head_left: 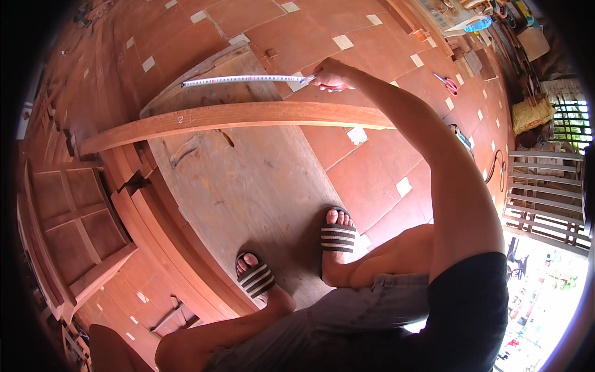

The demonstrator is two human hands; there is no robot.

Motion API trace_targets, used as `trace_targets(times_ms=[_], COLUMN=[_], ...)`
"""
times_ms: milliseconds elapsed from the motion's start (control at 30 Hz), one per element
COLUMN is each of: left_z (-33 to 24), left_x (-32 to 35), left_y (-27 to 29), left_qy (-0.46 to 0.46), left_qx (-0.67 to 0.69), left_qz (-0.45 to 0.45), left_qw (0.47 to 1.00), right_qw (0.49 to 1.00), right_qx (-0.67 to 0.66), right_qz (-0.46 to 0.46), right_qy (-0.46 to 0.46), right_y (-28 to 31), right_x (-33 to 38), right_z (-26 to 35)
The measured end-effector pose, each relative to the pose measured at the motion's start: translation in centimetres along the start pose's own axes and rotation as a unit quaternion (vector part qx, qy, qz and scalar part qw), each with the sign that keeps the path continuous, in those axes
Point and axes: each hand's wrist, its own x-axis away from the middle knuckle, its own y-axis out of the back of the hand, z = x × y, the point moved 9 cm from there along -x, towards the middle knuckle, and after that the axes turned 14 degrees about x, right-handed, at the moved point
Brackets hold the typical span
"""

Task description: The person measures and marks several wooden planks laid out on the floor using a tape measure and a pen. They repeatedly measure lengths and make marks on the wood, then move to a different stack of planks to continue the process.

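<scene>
My right hand [330, 75] is closed around a tape measure, whose case is mostly hidden by the fingers. From it the pale tape blade [248, 79] runs out to the left, its free end in the air past the middle of a long reddish wooden board [260, 115]. That board lies crosswise just on the near side of the blade and carries chalk marks. Below it is a wide grey-brown plywood sheet [248, 180] on the floor. My left hand is out of view; only a dark limb shows at the lower left corner.
Long curved timbers [167, 229] are stacked at the left, beside a panelled wooden frame [74, 217]. Red-handled scissors [451, 87] lie on the tiled floor [365, 177] at right. A slatted rack [545, 186] stands farther right. My sandalled feet rest on the sheet.
</scene>
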Motion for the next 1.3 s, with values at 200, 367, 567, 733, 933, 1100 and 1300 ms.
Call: trace_targets(times_ms=[200, 367, 567, 733, 933, 1100, 1300], left_z=[-1.6, -1.5, -1.9, -2.3, -2.9, -3.0, -3.0], left_x=[-0.6, 0.0, 0.5, 1.4, 1.7, 1.8, 1.8], left_y=[-5.7, -6.9, -7.1, -6.4, -6.1, -5.9, -5.9], left_qy=[-0.021, -0.025, -0.036, -0.029, -0.025, -0.022, -0.02], left_qx=[0.071, 0.089, 0.075, 0.062, 0.056, 0.054, 0.051], left_qz=[0.049, 0.031, 0.019, 0.015, 0.006, 0.004, 0.006], left_qw=[0.996, 0.995, 0.996, 0.998, 0.998, 0.998, 0.998], right_qw=[1.0, 0.998, 0.999, 1.0, 0.999, 0.999, 0.999], right_qx=[0.001, 0.029, 0.0, -0.002, -0.014, 0.005, 0.024], right_qz=[-0.008, -0.017, -0.02, -0.019, -0.018, 0.0, 0.009], right_qy=[0.024, 0.045, 0.028, 0.021, 0.032, 0.035, 0.037], right_y=[-0.1, 0.4, 0.9, 0.6, 0.6, 0.1, -0.3], right_x=[-0.6, -1.0, -0.4, 0.7, 0.7, 1.1, 1.0], right_z=[0.6, 1.6, 0.5, 1.1, 1.2, 1.5, 1.9])
